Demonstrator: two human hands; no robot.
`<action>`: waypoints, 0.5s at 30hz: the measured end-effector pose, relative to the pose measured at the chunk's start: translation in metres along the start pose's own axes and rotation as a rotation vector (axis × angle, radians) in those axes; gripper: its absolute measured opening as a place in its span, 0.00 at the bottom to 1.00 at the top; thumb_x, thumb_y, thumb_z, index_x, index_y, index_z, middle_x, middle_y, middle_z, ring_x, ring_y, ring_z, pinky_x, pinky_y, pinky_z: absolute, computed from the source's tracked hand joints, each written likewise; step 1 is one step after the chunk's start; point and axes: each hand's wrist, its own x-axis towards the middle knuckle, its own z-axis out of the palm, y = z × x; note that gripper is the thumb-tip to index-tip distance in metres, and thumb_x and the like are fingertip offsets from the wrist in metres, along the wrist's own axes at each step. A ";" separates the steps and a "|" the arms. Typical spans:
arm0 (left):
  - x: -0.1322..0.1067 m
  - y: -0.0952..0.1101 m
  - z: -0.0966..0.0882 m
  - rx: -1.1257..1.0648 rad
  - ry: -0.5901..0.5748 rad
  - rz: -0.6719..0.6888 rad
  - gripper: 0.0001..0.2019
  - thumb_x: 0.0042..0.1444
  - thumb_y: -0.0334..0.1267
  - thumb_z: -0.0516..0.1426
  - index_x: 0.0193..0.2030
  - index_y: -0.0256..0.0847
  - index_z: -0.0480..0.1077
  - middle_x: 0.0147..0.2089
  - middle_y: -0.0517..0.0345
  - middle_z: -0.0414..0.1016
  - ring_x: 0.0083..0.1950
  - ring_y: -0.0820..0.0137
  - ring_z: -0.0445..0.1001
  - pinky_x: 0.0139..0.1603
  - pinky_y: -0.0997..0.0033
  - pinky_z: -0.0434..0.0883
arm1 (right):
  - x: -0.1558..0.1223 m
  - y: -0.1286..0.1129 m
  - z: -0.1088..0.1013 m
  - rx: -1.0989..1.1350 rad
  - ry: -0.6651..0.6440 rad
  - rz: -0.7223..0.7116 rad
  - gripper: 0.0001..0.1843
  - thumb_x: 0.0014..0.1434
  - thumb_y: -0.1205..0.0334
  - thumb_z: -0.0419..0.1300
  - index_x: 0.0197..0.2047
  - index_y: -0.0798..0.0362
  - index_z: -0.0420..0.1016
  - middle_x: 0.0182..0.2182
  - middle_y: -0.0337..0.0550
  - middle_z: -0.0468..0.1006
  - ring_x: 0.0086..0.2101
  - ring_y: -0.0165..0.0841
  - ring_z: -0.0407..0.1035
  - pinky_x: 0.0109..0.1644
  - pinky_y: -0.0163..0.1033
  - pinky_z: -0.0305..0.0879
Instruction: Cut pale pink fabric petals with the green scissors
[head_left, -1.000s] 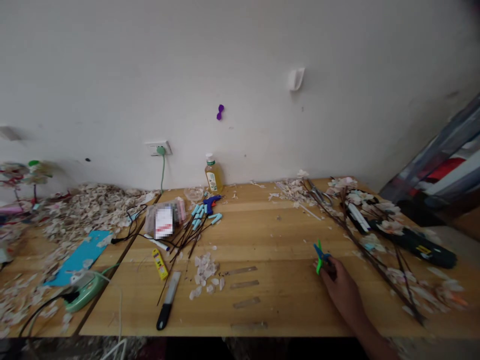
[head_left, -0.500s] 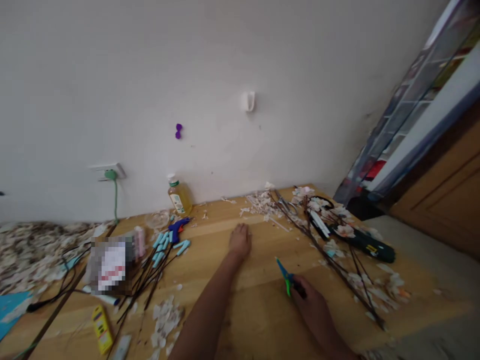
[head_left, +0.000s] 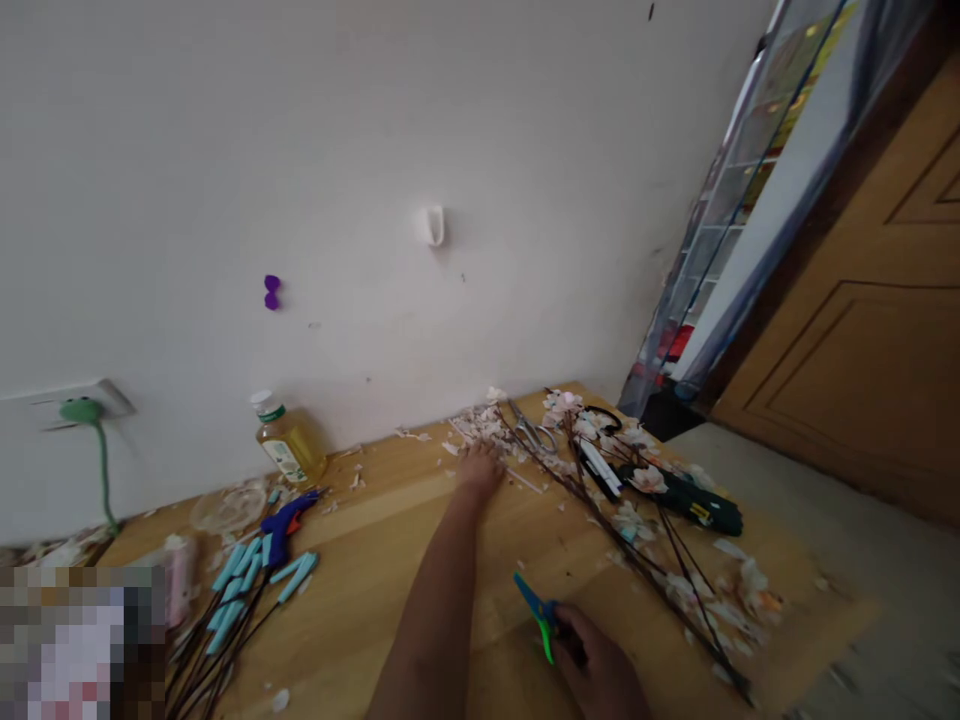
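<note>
My left hand (head_left: 481,467) reaches out to the near edge of a pile of pale petals (head_left: 480,425) by the wall. Its fingers are stretched forward and touch the petals; nothing shows in its grasp. Closer to me, my right hand (head_left: 600,660) is closed round the handles of small blue and green scissors (head_left: 538,612). The blades are spread apart, pointing forward and left above the wooden table (head_left: 397,525).
Flowering branches (head_left: 592,500), metal scissors (head_left: 534,428) and a dark green tool (head_left: 701,502) lie on the right. Toward the left are a bottle (head_left: 289,445), a blue glue gun (head_left: 283,525), light blue sticks (head_left: 232,590) and a green plug (head_left: 81,410).
My left hand has moved forward from bare tabletop to the petal pile. My right hand still holds the scissors. The view has turned to the right.
</note>
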 end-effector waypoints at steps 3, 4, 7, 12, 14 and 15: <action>0.008 -0.001 -0.004 0.016 0.024 -0.051 0.20 0.68 0.43 0.43 0.51 0.40 0.74 0.53 0.45 0.75 0.61 0.58 0.67 0.64 0.55 0.59 | 0.002 0.002 0.000 -0.001 -0.027 -0.007 0.20 0.55 0.47 0.59 0.47 0.46 0.79 0.44 0.47 0.83 0.45 0.42 0.77 0.48 0.38 0.72; 0.010 -0.003 -0.005 0.019 0.055 -0.088 0.21 0.69 0.42 0.41 0.52 0.40 0.73 0.53 0.43 0.75 0.60 0.57 0.67 0.63 0.54 0.59 | 0.002 0.003 0.000 0.001 -0.044 -0.005 0.20 0.55 0.47 0.58 0.47 0.46 0.79 0.44 0.46 0.83 0.44 0.41 0.77 0.47 0.37 0.72; 0.015 -0.013 -0.008 -0.013 0.138 -0.187 0.21 0.67 0.42 0.44 0.61 0.39 0.65 0.63 0.42 0.68 0.65 0.56 0.62 0.65 0.53 0.58 | 0.003 0.008 0.003 0.007 -0.056 0.009 0.19 0.56 0.48 0.57 0.48 0.45 0.78 0.44 0.46 0.83 0.43 0.41 0.77 0.46 0.38 0.72; 0.035 -0.024 -0.002 -0.125 0.045 -0.181 0.27 0.61 0.45 0.55 0.66 0.42 0.61 0.71 0.45 0.58 0.74 0.53 0.47 0.71 0.49 0.46 | 0.003 0.016 0.011 0.016 -0.007 -0.042 0.19 0.56 0.49 0.57 0.48 0.44 0.78 0.45 0.46 0.82 0.45 0.42 0.77 0.49 0.40 0.72; 0.045 -0.023 0.000 -0.157 0.027 -0.175 0.20 0.60 0.41 0.56 0.58 0.44 0.69 0.64 0.46 0.69 0.70 0.54 0.58 0.70 0.49 0.46 | 0.004 0.018 0.012 -0.001 0.002 -0.057 0.19 0.56 0.49 0.58 0.48 0.44 0.79 0.45 0.47 0.82 0.45 0.43 0.77 0.49 0.41 0.71; 0.049 -0.022 0.000 -0.170 0.035 -0.173 0.15 0.60 0.39 0.56 0.53 0.44 0.73 0.59 0.46 0.74 0.66 0.55 0.63 0.70 0.49 0.47 | 0.004 0.018 0.012 -0.011 -0.004 -0.056 0.19 0.56 0.49 0.58 0.48 0.44 0.79 0.45 0.47 0.82 0.45 0.44 0.76 0.50 0.41 0.71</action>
